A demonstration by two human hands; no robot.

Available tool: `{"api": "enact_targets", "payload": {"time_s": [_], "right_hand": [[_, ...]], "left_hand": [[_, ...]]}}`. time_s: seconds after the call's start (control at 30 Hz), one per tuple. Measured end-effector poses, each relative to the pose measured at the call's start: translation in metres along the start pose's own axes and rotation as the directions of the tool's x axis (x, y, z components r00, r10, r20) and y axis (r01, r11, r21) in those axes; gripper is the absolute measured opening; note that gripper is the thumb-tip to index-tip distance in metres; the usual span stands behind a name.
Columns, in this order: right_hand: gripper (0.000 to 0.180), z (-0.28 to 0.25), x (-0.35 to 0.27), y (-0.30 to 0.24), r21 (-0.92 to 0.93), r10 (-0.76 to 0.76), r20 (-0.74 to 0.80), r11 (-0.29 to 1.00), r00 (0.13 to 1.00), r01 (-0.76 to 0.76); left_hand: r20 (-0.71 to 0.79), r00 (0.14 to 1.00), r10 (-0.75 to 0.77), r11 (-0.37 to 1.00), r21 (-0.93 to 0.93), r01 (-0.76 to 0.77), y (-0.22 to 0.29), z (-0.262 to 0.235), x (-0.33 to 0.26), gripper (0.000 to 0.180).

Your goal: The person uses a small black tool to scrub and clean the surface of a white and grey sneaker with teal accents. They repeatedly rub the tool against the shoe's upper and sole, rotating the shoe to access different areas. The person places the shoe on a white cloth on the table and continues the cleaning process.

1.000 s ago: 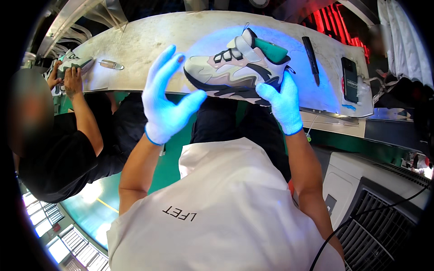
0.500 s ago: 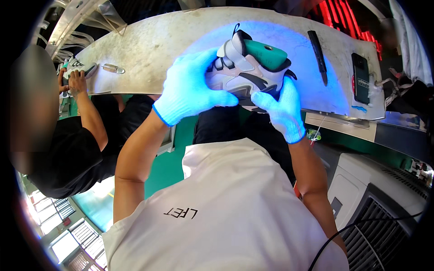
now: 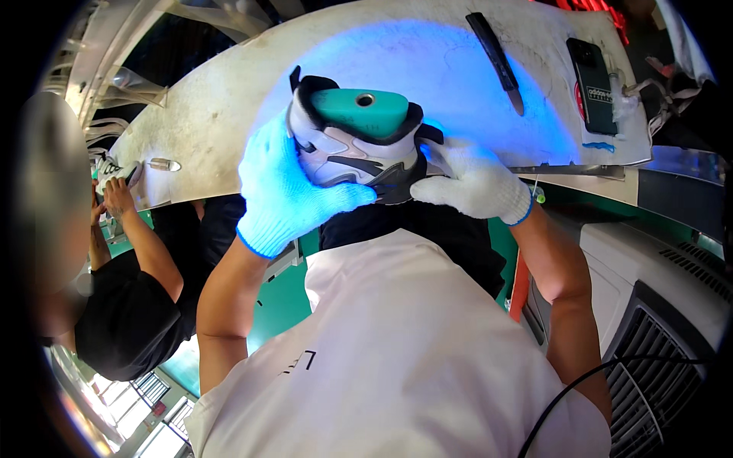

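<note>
1. A grey, white and black shoe [image 3: 355, 164] is sitting between the person's two hands, above the near edge of the bench; whether its sole is touching the surface, I cannot tell. Its heel is pointing right, and its opening is facing up.
2. A green last [image 3: 351, 111] is filling the opening, showing a round, metal-rimmed hole on top.
3. The left hand [image 3: 284, 183], in a knit glove glowing blue, is clamping the shoe's left part, its thumb lying along the near side and its other fingers partly hidden behind.
4. The right hand [image 3: 477, 183], in a matching glove looking mostly white, is gripping the heel, its thumb pressing on the near side just below a black pull tab [image 3: 431, 134].
5. Beyond the shoe, blue light is spreading over the pale bench [image 3: 206, 126].
6. Farther right, a slim black tool [image 3: 492, 57] is lying with its pointed tip toward the person; a dark phone [image 3: 589, 80] is resting beyond it, with a blue scrap [image 3: 598, 146] lying just below.
7. Far left, a small metal tool [image 3: 163, 164] is lying near the bench edge, and a co-worker's hand [image 3: 118, 198] is touching another shoe [image 3: 114, 172].
</note>
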State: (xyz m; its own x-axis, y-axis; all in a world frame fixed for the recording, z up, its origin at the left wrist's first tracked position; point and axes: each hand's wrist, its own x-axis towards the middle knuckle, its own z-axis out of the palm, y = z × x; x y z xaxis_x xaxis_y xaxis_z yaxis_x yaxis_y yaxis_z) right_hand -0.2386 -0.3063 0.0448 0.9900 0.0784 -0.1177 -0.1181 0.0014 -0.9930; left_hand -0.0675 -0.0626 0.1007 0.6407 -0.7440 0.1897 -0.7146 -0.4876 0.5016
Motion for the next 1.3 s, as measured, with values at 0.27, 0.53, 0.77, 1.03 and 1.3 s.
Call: {"api": "enact_targets", "payload": {"time_s": [0.27,0.53,0.77,1.03,1.3], "right_hand": [[0.069,0.006,0.008,-0.011,0.414,0.045,-0.057,0.91,0.997,-0.017],[0.072,0.023,-0.006,0.009,0.069,-0.067,-0.312,0.993,0.948,0.093],[0.064,0.042,-0.035,0.026,-0.66,-0.499,-0.371,0.735,0.783,0.156],[0.075,0.034,-0.006,0.019,-0.694,-0.419,-0.168,0.693,0.892,0.194],[0.079,-0.033,0.045,-0.02,-0.601,-0.546,-0.51,0.779,0.665,0.179]], "left_hand": [[0.012,0.998,0.066,0.994,-0.092,-0.065,-0.003,0.004,-0.002,0.127],[0.032,0.994,0.102,0.956,-0.279,-0.089,-0.03,0.026,-0.044,0.119],[0.389,0.921,0.004,0.998,-0.061,0.021,-0.07,0.045,-0.069,0.035],[0.003,1.0,0.01,0.989,-0.145,-0.01,-0.06,0.055,-0.067,0.078],[-0.049,0.974,-0.223,0.972,-0.087,0.218,0.038,-0.012,0.019,0.108]]}}
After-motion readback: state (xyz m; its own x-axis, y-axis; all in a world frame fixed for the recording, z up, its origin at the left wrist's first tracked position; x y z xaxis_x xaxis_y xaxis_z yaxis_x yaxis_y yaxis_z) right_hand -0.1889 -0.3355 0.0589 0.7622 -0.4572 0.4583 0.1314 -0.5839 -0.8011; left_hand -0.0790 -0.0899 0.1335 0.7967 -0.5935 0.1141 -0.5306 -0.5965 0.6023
